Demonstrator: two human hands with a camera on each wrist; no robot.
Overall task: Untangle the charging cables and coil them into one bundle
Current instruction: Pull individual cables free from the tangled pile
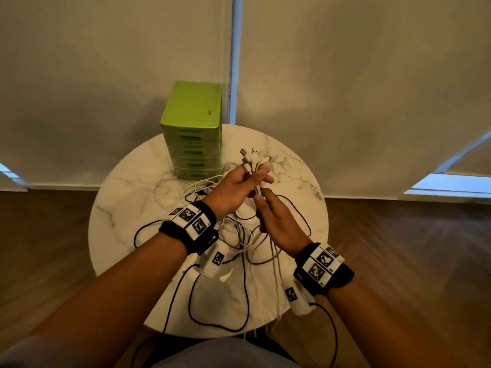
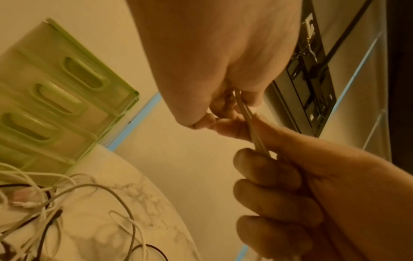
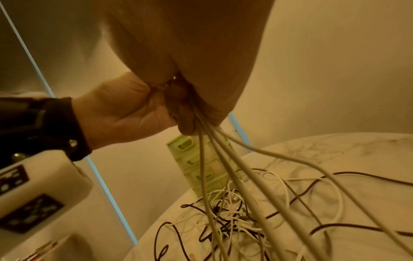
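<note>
Several white charging cables (image 1: 256,187) are gathered side by side above the round marble table (image 1: 127,197). My left hand (image 1: 239,185) grips them just below their plugs (image 1: 251,155), which fan out above the fingers. Just below it, my right hand (image 1: 276,221) is curled round the same strands; in the left wrist view the right hand (image 2: 279,185) closes on the cables (image 2: 248,121). From the right hand the cables (image 3: 225,173) hang down into a tangle of white and dark cables (image 3: 232,217) on the table. The tangle (image 1: 239,235) lies partly hidden under both wrists.
A green plastic drawer unit (image 1: 195,134) stands at the table's far edge, just left of the plugs. Dark cable loops (image 1: 220,301) trail over the near table edge towards my lap. Wood floor surrounds the table; pale blinds hang behind.
</note>
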